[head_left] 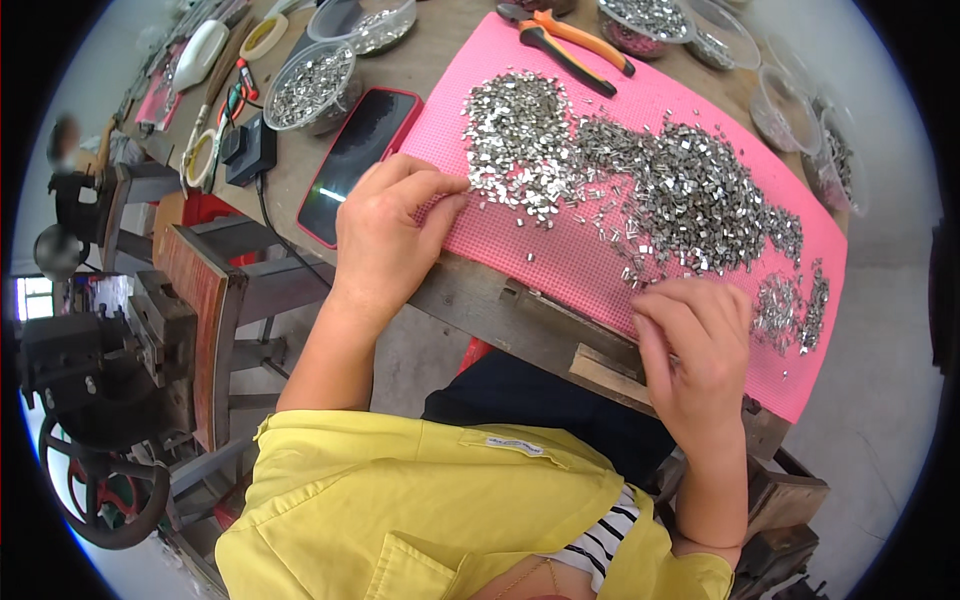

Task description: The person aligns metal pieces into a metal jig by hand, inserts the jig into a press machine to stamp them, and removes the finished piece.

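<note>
A pink textured mat [480, 235] covers the near part of the table, with small shiny metal pieces spread over it. My left hand [395, 215] pinches thumb and forefinger at the left edge of the bright heap of metal pieces [520, 135]. Anything between those fingertips is too small to make out. Below the larger, darker heap of metal pieces [700, 205], my right hand [700, 345] is curled, its thumb close to the bent fingers. What it may hold is hidden. Two smaller clusters of metal pieces [778, 310] lie to the right of this hand.
Orange-and-black cutting pliers [570, 48] lie at the mat's far edge. A red-cased phone [358, 160] rests left of the mat. Clear plastic tubs, including a round tub [315, 88], hold more pieces. A black adapter [250, 150] trails a cable. A wooden stool [205, 320] stands left.
</note>
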Demonstrator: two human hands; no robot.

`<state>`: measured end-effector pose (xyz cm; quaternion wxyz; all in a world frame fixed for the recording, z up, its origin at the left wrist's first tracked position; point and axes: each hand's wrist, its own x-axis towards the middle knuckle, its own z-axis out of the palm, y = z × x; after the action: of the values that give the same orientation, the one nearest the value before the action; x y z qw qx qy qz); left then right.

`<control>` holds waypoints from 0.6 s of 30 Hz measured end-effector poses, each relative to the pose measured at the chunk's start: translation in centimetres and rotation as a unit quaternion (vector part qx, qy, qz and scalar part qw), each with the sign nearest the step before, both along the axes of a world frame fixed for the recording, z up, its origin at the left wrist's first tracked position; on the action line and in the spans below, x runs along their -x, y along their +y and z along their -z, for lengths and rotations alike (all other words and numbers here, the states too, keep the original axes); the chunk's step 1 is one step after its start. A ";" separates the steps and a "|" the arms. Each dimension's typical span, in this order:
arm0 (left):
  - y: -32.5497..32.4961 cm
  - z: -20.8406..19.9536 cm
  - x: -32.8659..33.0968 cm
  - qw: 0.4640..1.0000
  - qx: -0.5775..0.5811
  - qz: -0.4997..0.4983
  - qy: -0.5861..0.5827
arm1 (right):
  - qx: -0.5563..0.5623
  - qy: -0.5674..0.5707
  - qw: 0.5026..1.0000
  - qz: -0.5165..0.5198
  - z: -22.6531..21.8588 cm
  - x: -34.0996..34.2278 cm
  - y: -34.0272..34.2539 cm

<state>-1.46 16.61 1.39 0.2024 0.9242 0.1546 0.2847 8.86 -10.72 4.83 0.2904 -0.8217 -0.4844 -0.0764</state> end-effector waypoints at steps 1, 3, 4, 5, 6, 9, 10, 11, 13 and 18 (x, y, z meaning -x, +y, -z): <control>0.1 0.0 0.5 0.998 0.060 0.009 0.004 | 0.001 0.005 0.999 -0.036 0.3 -0.3 1.2; 0.1 0.2 0.6 0.999 0.042 0.001 -0.005 | 0.010 -0.005 0.998 -0.054 0.3 -0.7 3.3; 0.1 0.4 0.7 1.000 0.024 -0.005 -0.010 | 0.017 -0.009 0.997 -0.073 0.7 -0.8 4.5; 0.0 0.5 0.6 1.000 0.024 -0.004 -0.011 | 0.025 -0.013 0.996 -0.088 1.0 -0.9 5.6; 0.0 0.6 0.5 1.000 0.022 0.000 -0.016 | 0.026 -0.015 0.996 -0.088 1.2 -1.0 6.9; -0.2 0.7 0.0 0.999 0.030 0.018 -0.021 | 0.034 -0.074 0.988 -0.132 2.4 -1.7 9.2; -0.1 0.7 0.0 0.999 0.037 0.028 -0.020 | 0.052 -0.085 0.983 -0.152 3.0 -1.9 9.5; -0.1 0.6 0.0 0.999 0.038 0.028 -0.020 | 0.070 -0.096 0.978 -0.170 3.3 -2.0 9.7; 0.0 0.7 0.1 0.997 0.075 0.030 0.007 | 0.092 -0.083 0.976 -0.179 3.0 -2.0 8.7; 0.3 0.7 0.7 0.996 0.072 0.056 0.019 | 0.124 -0.041 0.972 -0.194 2.0 -1.3 4.9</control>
<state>-2.16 16.92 0.74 0.2811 0.9195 0.1265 0.2438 10.17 -5.85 2.84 0.1753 -0.7380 -0.6516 0.0085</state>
